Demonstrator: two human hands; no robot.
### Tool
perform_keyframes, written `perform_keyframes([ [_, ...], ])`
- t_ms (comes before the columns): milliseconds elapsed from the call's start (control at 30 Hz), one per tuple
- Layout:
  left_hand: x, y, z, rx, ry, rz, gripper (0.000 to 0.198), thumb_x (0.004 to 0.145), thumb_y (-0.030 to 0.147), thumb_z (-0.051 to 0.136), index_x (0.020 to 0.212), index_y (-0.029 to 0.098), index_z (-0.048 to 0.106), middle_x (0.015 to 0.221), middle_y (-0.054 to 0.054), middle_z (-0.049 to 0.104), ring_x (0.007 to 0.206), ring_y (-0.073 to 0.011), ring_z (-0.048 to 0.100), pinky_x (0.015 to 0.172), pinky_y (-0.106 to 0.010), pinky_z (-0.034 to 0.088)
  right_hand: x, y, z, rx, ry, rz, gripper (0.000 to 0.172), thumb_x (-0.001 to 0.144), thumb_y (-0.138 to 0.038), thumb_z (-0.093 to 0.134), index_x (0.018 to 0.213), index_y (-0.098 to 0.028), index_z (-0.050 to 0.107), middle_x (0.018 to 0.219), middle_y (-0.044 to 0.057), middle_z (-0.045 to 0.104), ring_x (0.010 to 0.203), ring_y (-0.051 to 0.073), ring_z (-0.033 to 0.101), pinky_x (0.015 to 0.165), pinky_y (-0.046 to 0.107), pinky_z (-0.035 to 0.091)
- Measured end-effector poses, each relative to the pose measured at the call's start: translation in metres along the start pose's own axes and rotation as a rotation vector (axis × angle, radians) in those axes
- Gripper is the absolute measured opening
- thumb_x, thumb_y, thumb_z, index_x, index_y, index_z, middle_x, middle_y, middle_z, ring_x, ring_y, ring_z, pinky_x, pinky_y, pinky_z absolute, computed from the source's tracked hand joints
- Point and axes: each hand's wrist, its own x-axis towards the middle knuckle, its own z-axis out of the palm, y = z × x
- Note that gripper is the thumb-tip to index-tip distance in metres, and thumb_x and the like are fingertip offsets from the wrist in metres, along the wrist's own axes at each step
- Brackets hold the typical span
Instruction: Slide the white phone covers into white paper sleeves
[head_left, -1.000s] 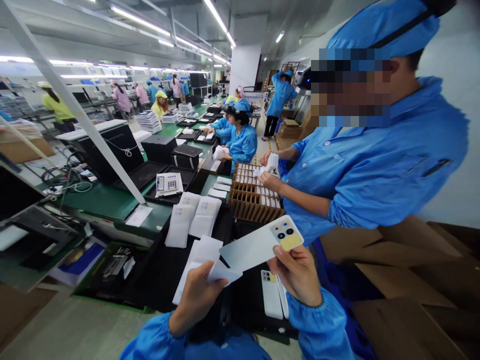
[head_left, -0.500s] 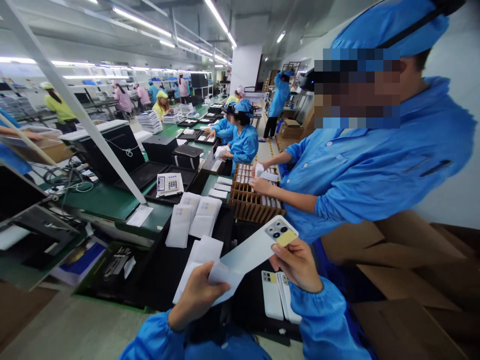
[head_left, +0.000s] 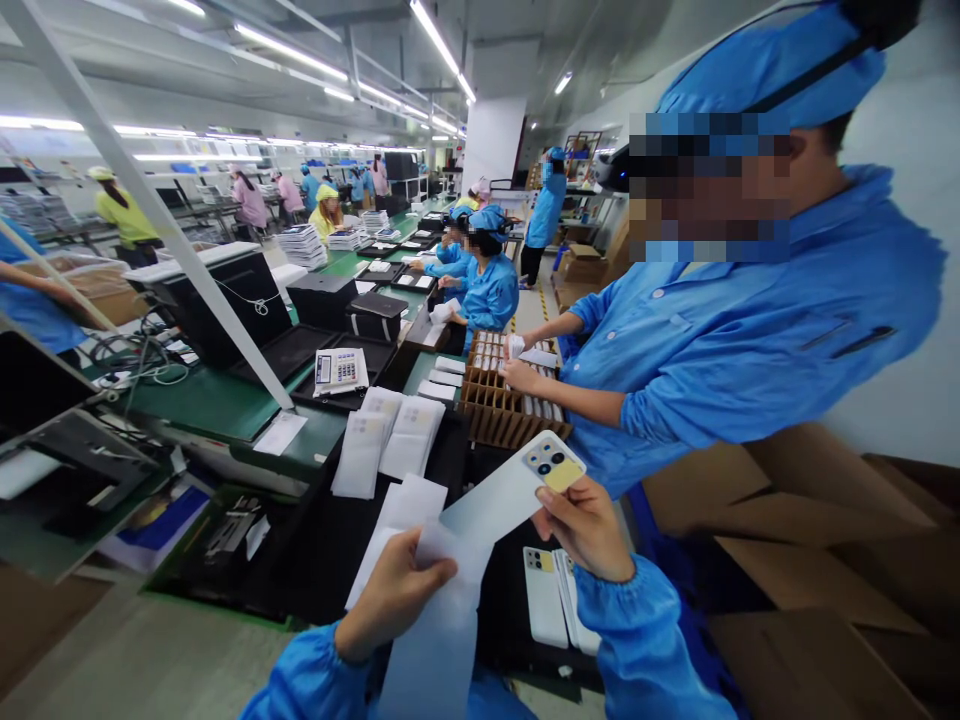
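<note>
My right hand (head_left: 589,530) grips a white phone (head_left: 506,490) by its upper end, thumb beside the yellow panel and camera lenses. Its lower end meets a thin translucent white sleeve (head_left: 435,650), pinched near the top by my left hand (head_left: 394,595). Whether the phone's end lies inside the sleeve or against it, I cannot tell. Left of my hands, more white sleeves (head_left: 386,525) lie on a black tray (head_left: 322,540). Behind them are piles of phones in sleeves (head_left: 409,435). Under my right hand lie several bare white phones (head_left: 545,595).
A co-worker in blue (head_left: 720,330) stands close on the right, hands over a divided cardboard box (head_left: 495,425). A calculator (head_left: 340,371) and a slanted white post (head_left: 172,220) stand at the left. Open cartons (head_left: 810,540) crowd the lower right.
The sleeve now hangs down below my left hand, where before it was bunched at the hand. My right hand and the phone have shifted slightly left.
</note>
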Motion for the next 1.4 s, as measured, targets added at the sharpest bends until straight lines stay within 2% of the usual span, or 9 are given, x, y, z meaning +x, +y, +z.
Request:
perform_keyframes([
  [333,0.000,-0.007,0.000,-0.012,-0.094,0.032,0.036,0.076,0.049,0.067,0.078,0.013,0.064,0.066,0.001,0.059,0.061,-0.0118,0.049,0.054,-0.022,0.036,0.013,0.001,-0.004,-0.067,-0.073,0.146,0.026,0.072,-0.035,0.078,0.074,-0.014,0.064,0.057,-0.002,0.061,0.034,0.005,0.046,0.033,0.018,0.034],
  [567,0.001,-0.006,0.001,0.050,0.045,0.067,0.061,0.081,0.073,0.044,0.064,0.015,0.055,0.058,0.003,0.042,0.056,-0.0101,0.036,0.048,-0.023,0.028,0.025,0.012,-0.001,-0.167,-0.138,0.159,0.027,0.071,-0.037,0.078,0.078,-0.013,0.067,0.059,-0.003,0.061,0.041,0.005,0.046,0.038,0.017,0.040],
  [767,0.008,-0.008,0.000,-0.056,0.058,0.091,0.061,0.082,0.070,0.046,0.073,0.012,0.063,0.060,0.000,0.053,0.059,-0.0119,0.044,0.050,-0.023,0.034,0.025,0.011,0.022,-0.240,-0.514,0.259,0.028,0.073,-0.038,0.075,0.085,-0.014,0.069,0.076,0.001,0.069,0.069,0.012,0.061,0.065,0.026,0.051],
  [833,0.009,-0.010,-0.001,-0.087,0.049,0.081,0.061,0.083,0.069,0.046,0.076,0.012,0.064,0.060,0.000,0.054,0.059,-0.0121,0.045,0.050,-0.023,0.034,0.025,0.011,0.026,-0.190,-0.523,0.233,0.035,0.074,-0.035,0.075,0.102,-0.017,0.063,0.084,0.000,0.069,0.076,0.012,0.062,0.070,0.026,0.050],
  [967,0.009,-0.011,-0.001,-0.091,0.091,0.072,0.063,0.081,0.072,0.046,0.072,0.012,0.062,0.059,0.001,0.051,0.055,-0.0101,0.040,0.046,-0.022,0.029,0.023,0.015,0.026,-0.176,-0.385,0.096,0.047,0.080,-0.033,0.070,0.122,-0.024,0.049,0.083,-0.003,0.065,0.068,0.009,0.058,0.060,0.020,0.045],
  [1100,0.011,-0.009,0.000,-0.098,0.140,0.066,0.064,0.078,0.076,0.046,0.069,0.014,0.057,0.058,0.002,0.048,0.053,-0.0099,0.038,0.046,-0.023,0.028,0.021,0.017,0.026,-0.477,-0.384,-0.051,0.024,0.084,-0.033,0.065,0.104,-0.019,0.065,0.080,0.001,0.064,0.068,0.011,0.057,0.061,0.023,0.046],
  [1233,0.013,-0.011,-0.001,-0.085,0.159,0.063,0.063,0.077,0.076,0.046,0.066,0.015,0.053,0.058,0.002,0.045,0.053,-0.0094,0.037,0.046,-0.023,0.027,0.019,0.015,0.026,-0.650,-0.544,-0.119,0.018,0.083,-0.033,0.065,0.089,-0.018,0.072,0.101,0.008,0.066,0.083,0.016,0.062,0.073,0.029,0.050],
  [1300,0.013,-0.014,-0.001,-0.084,0.156,0.066,0.063,0.078,0.076,0.045,0.067,0.014,0.053,0.057,0.003,0.044,0.052,-0.0090,0.037,0.046,-0.023,0.026,0.016,0.018,0.022,-0.654,-0.602,-0.069,0.024,0.081,-0.035,0.067,0.097,-0.018,0.071,0.105,0.009,0.066,0.088,0.018,0.063,0.078,0.031,0.051],
  [1400,0.011,-0.021,-0.002,-0.126,0.154,0.062,0.063,0.078,0.076,0.045,0.069,0.014,0.054,0.057,0.003,0.044,0.051,-0.0083,0.036,0.045,-0.022,0.026,0.004,0.033,0.015,-0.520,-0.518,0.127,0.056,0.077,-0.038,0.073,0.126,-0.021,0.053,0.107,0.008,0.065,0.084,0.016,0.063,0.073,0.029,0.051],
])
